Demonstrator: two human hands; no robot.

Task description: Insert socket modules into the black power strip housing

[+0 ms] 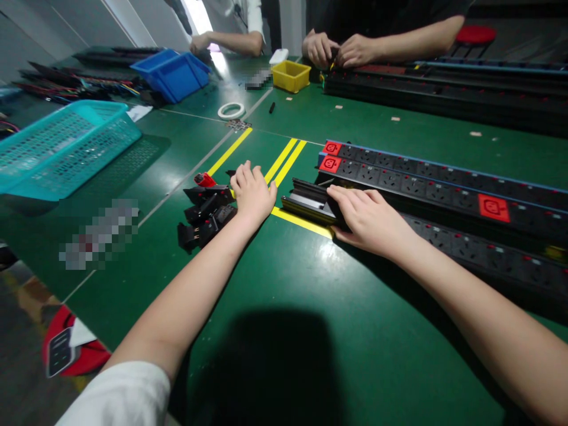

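power strip (310, 204) lay on the green table (275, 307), its open end under the right hand (368, 220).
right hand's fingers clasped that end; left hand (252, 192), at its 9 o'clock, rested palm down on a pile of black switches (204, 223), whether gripping one i could not tell.

An assembly workshop: green workbench (275, 331), power strips (444, 177), parts bins (173, 74).
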